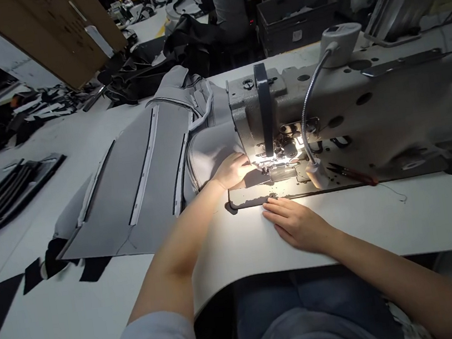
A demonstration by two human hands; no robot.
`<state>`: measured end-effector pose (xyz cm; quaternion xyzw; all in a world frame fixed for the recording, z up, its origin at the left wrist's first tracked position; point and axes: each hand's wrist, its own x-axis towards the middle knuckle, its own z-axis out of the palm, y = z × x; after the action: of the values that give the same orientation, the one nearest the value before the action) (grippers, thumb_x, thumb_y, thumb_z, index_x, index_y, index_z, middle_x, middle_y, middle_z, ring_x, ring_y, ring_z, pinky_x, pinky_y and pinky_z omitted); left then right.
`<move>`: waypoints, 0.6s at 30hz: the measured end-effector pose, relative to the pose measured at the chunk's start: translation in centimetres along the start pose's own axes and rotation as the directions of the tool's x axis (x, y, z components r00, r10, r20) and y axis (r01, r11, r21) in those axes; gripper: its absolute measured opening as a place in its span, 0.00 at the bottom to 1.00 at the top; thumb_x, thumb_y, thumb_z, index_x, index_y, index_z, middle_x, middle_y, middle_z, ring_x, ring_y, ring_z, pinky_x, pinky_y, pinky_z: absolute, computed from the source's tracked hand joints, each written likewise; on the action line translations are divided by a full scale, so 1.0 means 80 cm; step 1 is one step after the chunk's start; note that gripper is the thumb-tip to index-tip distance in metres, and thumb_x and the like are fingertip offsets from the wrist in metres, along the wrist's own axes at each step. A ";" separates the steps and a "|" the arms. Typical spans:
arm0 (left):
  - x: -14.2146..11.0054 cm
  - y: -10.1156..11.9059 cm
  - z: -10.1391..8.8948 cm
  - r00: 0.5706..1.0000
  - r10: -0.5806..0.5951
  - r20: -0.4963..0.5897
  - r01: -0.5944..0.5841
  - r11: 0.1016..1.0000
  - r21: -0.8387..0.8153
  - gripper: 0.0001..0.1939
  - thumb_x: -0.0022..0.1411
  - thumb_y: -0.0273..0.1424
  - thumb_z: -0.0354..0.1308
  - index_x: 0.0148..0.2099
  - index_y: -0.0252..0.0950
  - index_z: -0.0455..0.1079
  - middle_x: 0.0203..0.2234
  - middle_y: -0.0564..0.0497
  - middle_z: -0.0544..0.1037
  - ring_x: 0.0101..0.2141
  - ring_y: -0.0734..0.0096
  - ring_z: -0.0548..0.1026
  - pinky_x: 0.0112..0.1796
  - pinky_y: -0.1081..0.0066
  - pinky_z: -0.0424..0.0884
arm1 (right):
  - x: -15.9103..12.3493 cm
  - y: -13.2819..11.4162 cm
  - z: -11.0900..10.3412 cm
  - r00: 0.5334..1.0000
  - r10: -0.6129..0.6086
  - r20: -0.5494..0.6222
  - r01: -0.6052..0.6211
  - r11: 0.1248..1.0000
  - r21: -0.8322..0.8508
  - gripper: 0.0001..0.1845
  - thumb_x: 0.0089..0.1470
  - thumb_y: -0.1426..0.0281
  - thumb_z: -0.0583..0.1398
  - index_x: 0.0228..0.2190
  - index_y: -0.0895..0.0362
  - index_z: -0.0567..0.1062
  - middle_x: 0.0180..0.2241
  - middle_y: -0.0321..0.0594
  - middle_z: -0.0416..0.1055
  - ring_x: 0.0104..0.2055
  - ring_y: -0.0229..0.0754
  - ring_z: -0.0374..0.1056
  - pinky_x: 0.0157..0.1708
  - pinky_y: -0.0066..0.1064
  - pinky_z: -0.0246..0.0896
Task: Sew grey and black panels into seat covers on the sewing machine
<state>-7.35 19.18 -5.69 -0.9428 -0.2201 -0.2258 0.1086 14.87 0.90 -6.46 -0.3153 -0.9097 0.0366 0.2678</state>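
A grey sewn cover (pixel 137 165) with pale strips across it spreads over the table, its right end running to the sewing machine (pixel 346 102). My left hand (pixel 232 171) is closed on the cover's edge, just left of the lit needle area. Some of its fingertips are hard to see in the glare. My right hand (pixel 296 223) lies flat on the white tabletop, fingers stretched toward the front rim of the machine bed (pixel 250 195), holding nothing. The presser foot and needle are partly lost in bright light.
Thread snips (pixel 353 174) rest on the machine bed at right. A small lamp (pixel 316 172) on a bendy neck hangs beside the needle. Dark stacked panels (pixel 14 193) lie at left. Behind are a cardboard box (pixel 51 31), a grey crate (pixel 298 22) and a person (pixel 230 0).
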 end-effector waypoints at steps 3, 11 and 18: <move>-0.005 0.013 -0.005 0.999 -0.034 0.007 0.034 0.999 0.042 0.15 0.70 0.30 0.48 0.42 0.39 0.78 0.34 0.48 0.77 0.36 0.66 0.73 0.39 0.66 0.71 | 0.001 0.000 -0.001 1.000 -0.007 -0.002 0.007 1.000 -0.021 0.19 0.60 0.77 0.51 0.49 0.64 0.73 0.54 0.51 0.71 0.58 0.53 0.65 0.58 0.48 0.64; -0.077 0.084 -0.038 0.918 -0.290 -0.269 0.322 0.943 0.083 0.15 0.65 0.23 0.50 0.47 0.39 0.76 0.46 0.43 0.75 0.48 0.61 0.71 0.50 0.59 0.68 | -0.003 -0.004 -0.002 1.000 0.007 0.021 -0.006 0.999 -0.036 0.19 0.61 0.76 0.52 0.52 0.61 0.72 0.55 0.49 0.70 0.61 0.50 0.63 0.60 0.47 0.62; -0.107 0.087 -0.091 0.647 -0.704 -0.294 0.753 0.651 0.099 0.29 0.61 0.34 0.59 0.63 0.38 0.62 0.61 0.34 0.61 0.57 0.36 0.63 0.52 0.42 0.62 | -0.003 0.003 -0.011 0.999 0.041 -0.007 -0.042 0.998 -0.039 0.18 0.59 0.76 0.53 0.50 0.60 0.73 0.54 0.50 0.71 0.60 0.48 0.64 0.60 0.45 0.60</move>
<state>-13.70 7.72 -4.10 -0.7230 -0.5909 -0.3324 0.1326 15.59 0.88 -5.87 -0.3395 -0.9027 0.0233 0.2635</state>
